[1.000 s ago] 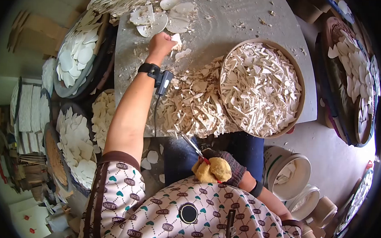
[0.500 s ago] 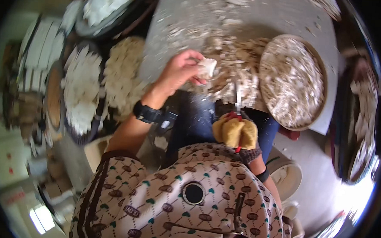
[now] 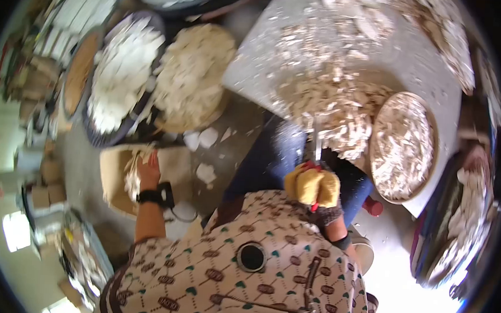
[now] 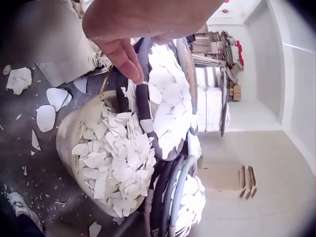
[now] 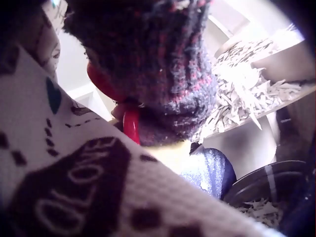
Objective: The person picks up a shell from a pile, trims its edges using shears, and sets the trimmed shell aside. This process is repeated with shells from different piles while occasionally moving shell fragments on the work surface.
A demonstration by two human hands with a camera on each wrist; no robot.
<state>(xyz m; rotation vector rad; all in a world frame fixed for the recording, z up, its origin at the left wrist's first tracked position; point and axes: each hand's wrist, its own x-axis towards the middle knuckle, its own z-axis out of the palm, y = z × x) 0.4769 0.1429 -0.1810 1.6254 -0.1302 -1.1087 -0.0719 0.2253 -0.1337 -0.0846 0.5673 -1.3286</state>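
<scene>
My left hand (image 3: 148,176) is over a cream bin (image 3: 112,175) at the lower left, its fingers extended near pale pieces (image 3: 131,180) inside. No piece shows between the fingers of the left hand (image 4: 148,27) in the left wrist view, though its palm side is partly hidden. In a dark knit glove, my right hand (image 3: 331,215) grips red-handled scissors (image 3: 318,143) in front of the body, blades toward the table. Yellow padding (image 3: 311,186) covers part of the grip. The right wrist view has the glove (image 5: 153,74) around a red handle (image 5: 131,126).
A grey table (image 3: 255,66) bears a heap of white slivers (image 3: 343,113) and a round tray (image 3: 433,138) full of them. Left of it stand baskets of flat pieces (image 3: 192,77) and whiter pieces (image 3: 121,79). Loose pieces (image 3: 206,173) lie on the floor.
My left hand has moved from the table down and left to the bin; the white piece it held is no longer visible in it. The head view has swung left; the right hand keeps its grip.
</scene>
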